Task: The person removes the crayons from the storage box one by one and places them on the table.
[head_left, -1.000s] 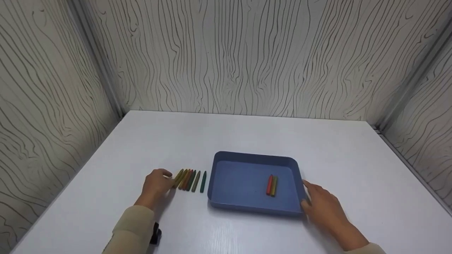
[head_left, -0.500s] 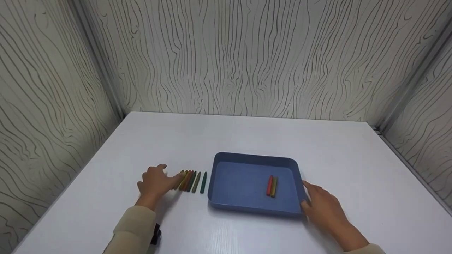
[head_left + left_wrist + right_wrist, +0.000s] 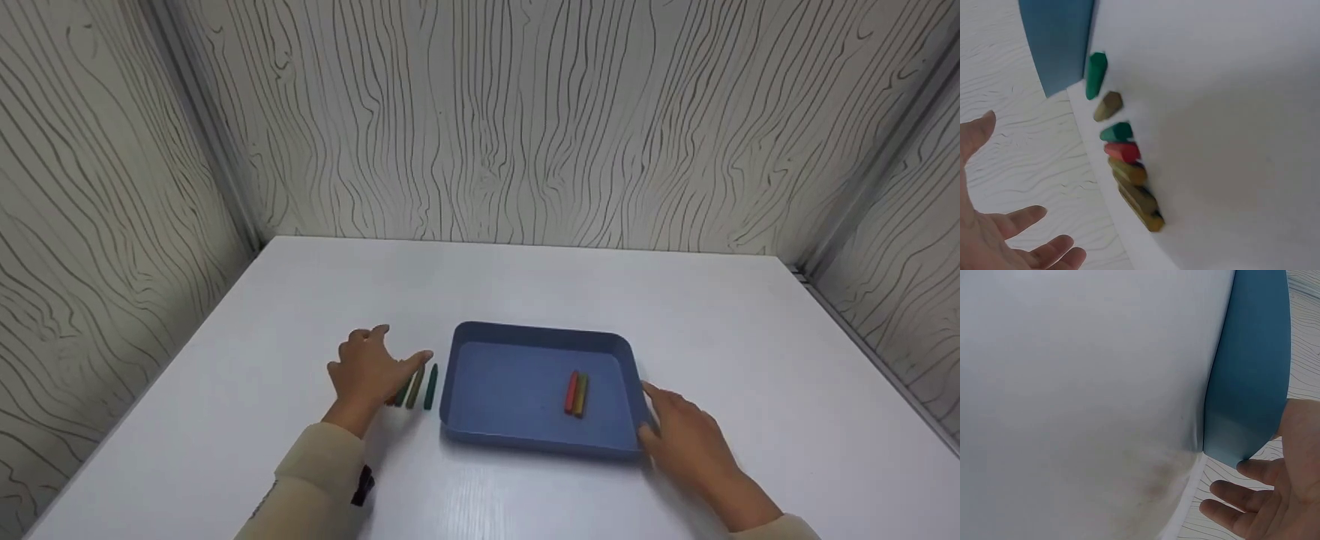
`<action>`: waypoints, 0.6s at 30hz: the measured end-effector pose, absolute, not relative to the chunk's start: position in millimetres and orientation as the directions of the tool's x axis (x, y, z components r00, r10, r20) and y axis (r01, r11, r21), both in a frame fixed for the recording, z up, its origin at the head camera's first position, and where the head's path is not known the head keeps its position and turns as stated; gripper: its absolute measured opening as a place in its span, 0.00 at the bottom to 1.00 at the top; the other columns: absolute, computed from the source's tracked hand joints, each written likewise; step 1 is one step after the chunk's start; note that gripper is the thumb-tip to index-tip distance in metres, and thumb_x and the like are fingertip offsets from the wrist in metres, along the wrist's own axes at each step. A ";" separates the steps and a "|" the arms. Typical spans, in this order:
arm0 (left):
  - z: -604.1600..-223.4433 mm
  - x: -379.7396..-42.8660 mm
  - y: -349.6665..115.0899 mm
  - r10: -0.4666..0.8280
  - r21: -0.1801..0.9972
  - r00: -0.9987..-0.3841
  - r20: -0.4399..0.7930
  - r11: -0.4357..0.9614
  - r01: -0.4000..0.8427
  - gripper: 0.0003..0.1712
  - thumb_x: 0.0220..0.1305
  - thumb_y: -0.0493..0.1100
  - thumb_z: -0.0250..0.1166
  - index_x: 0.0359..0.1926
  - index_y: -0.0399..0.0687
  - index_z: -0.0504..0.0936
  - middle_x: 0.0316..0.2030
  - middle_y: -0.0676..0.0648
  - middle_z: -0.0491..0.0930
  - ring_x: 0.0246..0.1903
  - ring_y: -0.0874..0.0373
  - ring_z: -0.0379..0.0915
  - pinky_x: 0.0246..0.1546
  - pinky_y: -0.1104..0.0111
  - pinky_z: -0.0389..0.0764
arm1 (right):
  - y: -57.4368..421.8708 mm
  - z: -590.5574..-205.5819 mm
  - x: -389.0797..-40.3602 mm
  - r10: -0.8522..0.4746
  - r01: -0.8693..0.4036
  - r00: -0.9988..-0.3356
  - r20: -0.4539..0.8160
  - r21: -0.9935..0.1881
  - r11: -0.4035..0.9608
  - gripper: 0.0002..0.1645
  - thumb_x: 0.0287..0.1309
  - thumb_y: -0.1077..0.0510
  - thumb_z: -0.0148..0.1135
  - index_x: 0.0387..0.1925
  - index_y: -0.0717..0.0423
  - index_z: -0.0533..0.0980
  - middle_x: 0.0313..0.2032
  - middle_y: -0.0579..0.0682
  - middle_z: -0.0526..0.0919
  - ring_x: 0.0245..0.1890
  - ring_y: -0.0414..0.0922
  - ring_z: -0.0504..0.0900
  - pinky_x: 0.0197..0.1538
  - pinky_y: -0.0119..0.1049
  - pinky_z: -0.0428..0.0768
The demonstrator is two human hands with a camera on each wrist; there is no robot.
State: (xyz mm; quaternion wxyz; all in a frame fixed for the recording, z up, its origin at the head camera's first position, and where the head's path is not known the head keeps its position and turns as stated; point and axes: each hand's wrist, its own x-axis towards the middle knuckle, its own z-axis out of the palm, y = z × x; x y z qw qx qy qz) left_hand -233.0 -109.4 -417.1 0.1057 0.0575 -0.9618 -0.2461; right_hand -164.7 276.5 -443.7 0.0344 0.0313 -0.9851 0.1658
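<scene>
Over a row of crayons on the white table, my left hand (image 3: 367,371) hovers with fingers and thumb spread, holding nothing. It hides part of the row from the head camera. A green crayon (image 3: 1096,75) and a brown crayon (image 3: 1108,107) lie apart at the tray end, while the red crayon (image 3: 1123,152) and several others sit close together. My right hand (image 3: 686,439) rests at the right side of the blue tray (image 3: 510,382), thumb and index finger touching its wall, other fingers loosely extended. Inside the tray, a red crayon (image 3: 571,393) lies beside an olive crayon (image 3: 581,396).
The white table (image 3: 525,285) ends at a wood-grain patterned back wall (image 3: 480,127), with similar panels on both sides. A black object (image 3: 363,486) shows under my left wrist.
My left hand has moved right across the crayon row, first away from its left end with fingers spreading, then up over its middle. My right hand and the tray have stayed put.
</scene>
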 end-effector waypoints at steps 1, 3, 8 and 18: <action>-415.7 -233.1 -106.1 -0.158 0.488 -0.971 0.181 0.871 -0.050 0.49 0.49 0.70 0.65 0.62 0.39 0.72 0.58 0.32 0.69 0.55 0.36 0.65 0.47 0.41 0.65 | 276.4 -443.7 -164.6 -0.051 -0.075 -0.995 0.080 -0.324 0.943 0.34 0.59 0.57 0.55 0.65 0.68 0.62 0.59 0.71 0.68 0.60 0.67 0.64 0.59 0.63 0.58; -413.2 -233.3 -99.3 -0.149 0.491 -0.969 0.195 0.871 -0.035 0.49 0.49 0.69 0.66 0.62 0.39 0.72 0.58 0.32 0.69 0.55 0.36 0.65 0.47 0.42 0.65 | 276.2 -443.7 -164.7 -0.050 -0.074 -0.996 0.080 -0.322 0.944 0.35 0.59 0.58 0.55 0.65 0.68 0.61 0.59 0.70 0.68 0.60 0.67 0.64 0.59 0.63 0.58; -409.8 -234.0 -80.8 -0.121 0.480 -0.970 0.212 0.877 -0.005 0.48 0.48 0.69 0.67 0.62 0.41 0.72 0.58 0.34 0.69 0.56 0.38 0.65 0.48 0.43 0.65 | 276.3 -444.4 -164.7 -0.056 -0.079 -0.995 0.081 -0.315 0.946 0.35 0.59 0.58 0.55 0.66 0.68 0.61 0.59 0.70 0.68 0.60 0.66 0.64 0.59 0.63 0.58; -406.1 -235.3 -34.5 -0.024 0.440 -0.971 0.237 0.894 0.085 0.46 0.48 0.69 0.67 0.61 0.44 0.74 0.56 0.38 0.71 0.55 0.41 0.66 0.49 0.46 0.67 | 276.3 -444.7 -165.5 -0.045 -0.063 -0.997 0.063 -0.320 0.945 0.35 0.60 0.58 0.55 0.66 0.67 0.61 0.60 0.70 0.67 0.61 0.66 0.63 0.60 0.63 0.57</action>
